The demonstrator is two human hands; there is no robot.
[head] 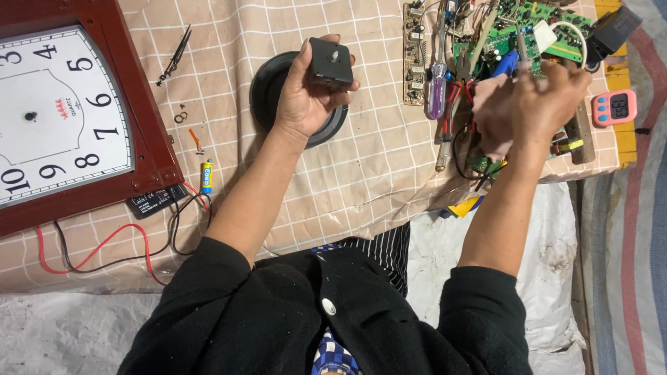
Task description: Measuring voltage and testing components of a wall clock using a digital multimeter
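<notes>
Black sleeves (292,312) nearest; left hand (306,97) around black clock movement (331,62).

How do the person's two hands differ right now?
The left hand is sharp and grips a small black square box over a round black disc; the right hand is blurred, reaching among tools and green circuit boards. Both are bare, with black sleeves.

A makeshift repair spot is suggested: green circuit boards (528,31) and screwdrivers (436,87) are spread at 1 o'clock, and a wall clock (62,118) is laid at 9 o'clock on a checked cloth (229,83).
</notes>
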